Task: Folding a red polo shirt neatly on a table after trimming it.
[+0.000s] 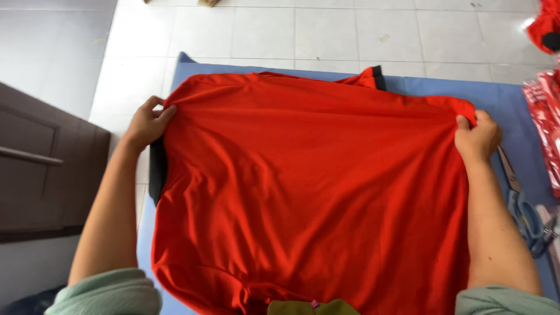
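So both hands are on a red t-shirt that's spread out flat over a blue mat. The left hand has its grip closed on the shirt's left edge, fingers curled over the top of the fabric and pinching a fold of it. The right hand is doing the same on the other side, grip shut on the right edge with the thumb pressed on top of the cloth. The shirt stretches between the two grips and runs from them back toward the person's body, a bit wrinkled in the middle.

Just below the left grip there's a black sleeve cuff poking out from under the red. Beyond the right grip, toward the far edge, another black-trimmed sleeve sticks up. Right beside the right wrist, on the outer side, a pair of scissors with blue handles lies on the mat. Further out on that side are some red garments in clear plastic bags. The whole thing sits on a white tiled floor, with a dark brown cabinet well out past the left arm.
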